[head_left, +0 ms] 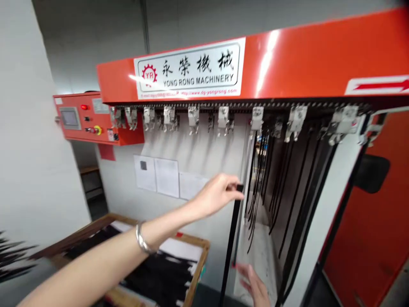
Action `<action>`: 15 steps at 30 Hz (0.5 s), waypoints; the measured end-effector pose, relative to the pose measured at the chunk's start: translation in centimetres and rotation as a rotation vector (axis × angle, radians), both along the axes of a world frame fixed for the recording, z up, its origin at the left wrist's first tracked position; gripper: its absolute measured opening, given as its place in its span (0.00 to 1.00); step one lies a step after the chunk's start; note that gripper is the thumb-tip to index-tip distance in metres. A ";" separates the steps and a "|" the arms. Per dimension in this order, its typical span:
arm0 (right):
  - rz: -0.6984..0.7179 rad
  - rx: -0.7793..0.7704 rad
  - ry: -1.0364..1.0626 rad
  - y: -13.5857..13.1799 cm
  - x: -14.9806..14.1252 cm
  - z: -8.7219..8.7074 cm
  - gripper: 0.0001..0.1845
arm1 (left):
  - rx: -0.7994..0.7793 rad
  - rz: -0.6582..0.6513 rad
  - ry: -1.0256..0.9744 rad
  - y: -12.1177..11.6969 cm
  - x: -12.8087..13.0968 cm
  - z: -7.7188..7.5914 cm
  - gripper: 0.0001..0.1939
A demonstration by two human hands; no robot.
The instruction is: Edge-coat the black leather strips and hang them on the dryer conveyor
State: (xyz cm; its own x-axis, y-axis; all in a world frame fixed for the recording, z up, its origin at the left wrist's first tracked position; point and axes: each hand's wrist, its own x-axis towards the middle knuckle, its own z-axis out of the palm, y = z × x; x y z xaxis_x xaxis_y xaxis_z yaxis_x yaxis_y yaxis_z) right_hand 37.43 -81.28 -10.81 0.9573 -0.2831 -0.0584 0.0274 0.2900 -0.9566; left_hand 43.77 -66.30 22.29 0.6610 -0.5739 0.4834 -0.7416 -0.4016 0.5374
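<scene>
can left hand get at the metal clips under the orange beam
Likely yes: the left hand, gripping a black strap, sits just below the metal clips, with nothing visible between them.

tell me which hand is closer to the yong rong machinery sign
Left: the left hand is nearer, below the sign, at the top of a black strap; the right hand is much lower, beside the strap.

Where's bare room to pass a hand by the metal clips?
Bare: the white wall panel, between the silver metal clips above and white paper sheets below, left of the black strap in the left hand. Crowded: the hanging black straps to the right, and the wooden tray of black strips.
</scene>
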 end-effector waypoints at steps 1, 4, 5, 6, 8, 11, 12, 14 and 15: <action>-0.061 -0.068 -0.155 0.0 1.4 3.0 0.34 | -0.011 -0.014 0.027 -0.6 0.8 -1.2 0.10; -0.020 -0.222 -0.427 1.0 4.7 11.3 0.28 | -0.031 -0.065 0.099 -1.7 2.2 -2.7 0.10; 0.004 -0.210 -0.474 1.4 5.5 13.4 0.24 | -0.043 -0.085 0.118 -1.9 2.5 -2.5 0.11; 0.017 -0.176 -0.512 1.6 6.2 15.1 0.23 | -0.066 -0.106 0.133 -2.2 2.8 -2.0 0.11; -0.005 -0.088 -0.570 1.6 7.4 17.5 0.24 | -0.155 -0.150 0.136 -3.2 3.5 -0.2 0.16; -0.055 -0.045 -0.627 -0.2 8.8 20.0 0.24 | -0.341 -0.228 0.055 -6.5 4.9 3.9 0.26; -0.077 -0.046 -0.647 -1.0 9.1 20.9 0.24 | -0.383 -0.240 0.024 -8.0 5.5 5.5 0.29; -0.103 -0.047 -0.681 -2.7 9.6 22.6 0.23 | -0.427 -0.255 0.024 -11.2 6.4 8.9 0.29; -0.109 -0.047 -0.696 -3.5 9.8 23.3 0.23 | -0.434 -0.265 0.072 -12.7 6.8 10.4 0.27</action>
State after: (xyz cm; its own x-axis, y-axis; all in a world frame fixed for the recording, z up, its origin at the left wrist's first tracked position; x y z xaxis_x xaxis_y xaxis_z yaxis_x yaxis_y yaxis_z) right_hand 47.19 -84.79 12.50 0.7340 -0.3673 0.5713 0.6638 0.2097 -0.7179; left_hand 50.54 -79.01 32.68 0.5601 -0.4829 0.6731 -0.7429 0.0666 0.6660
